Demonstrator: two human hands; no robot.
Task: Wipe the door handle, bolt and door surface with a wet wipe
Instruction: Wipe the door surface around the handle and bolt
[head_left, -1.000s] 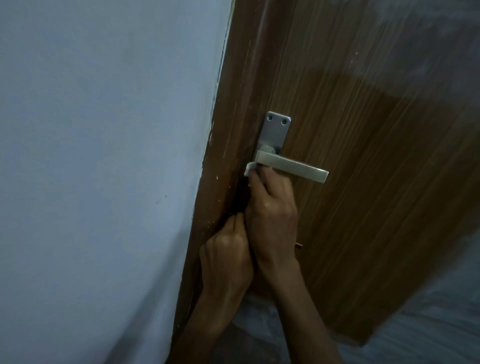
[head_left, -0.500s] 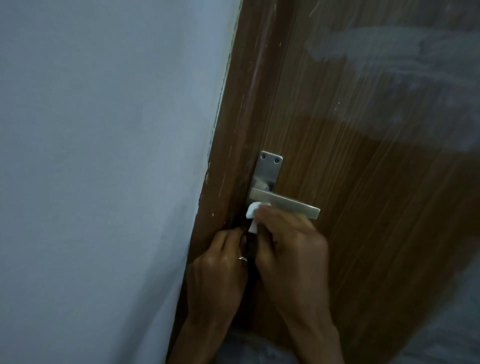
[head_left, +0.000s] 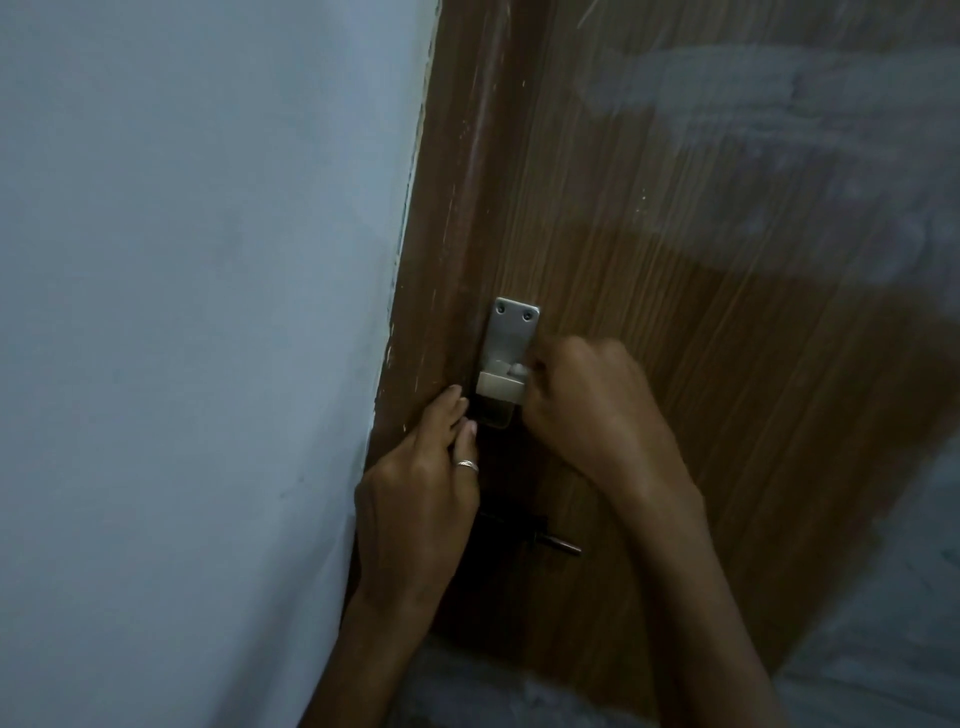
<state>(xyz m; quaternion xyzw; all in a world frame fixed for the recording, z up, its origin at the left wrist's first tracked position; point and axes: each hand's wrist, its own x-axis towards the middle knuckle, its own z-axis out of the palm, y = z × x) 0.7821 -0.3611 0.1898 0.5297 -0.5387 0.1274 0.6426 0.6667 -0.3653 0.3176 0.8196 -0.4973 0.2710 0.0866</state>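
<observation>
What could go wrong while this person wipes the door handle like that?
The left hand rests its fingers at the edge of the door, beside the door handle; if the door swings, they might get pinched. The right hand wraps the handle with the wet wipe, so pressing down could unlatch the door. The bolt juts out below the wrists and might scrape them.

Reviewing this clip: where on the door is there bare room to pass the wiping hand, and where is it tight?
Bare door lies above the metal plate and right of the right hand, which grips the handle. Crowded: the strip between it and the left hand, holding the plate and the bolt.
</observation>
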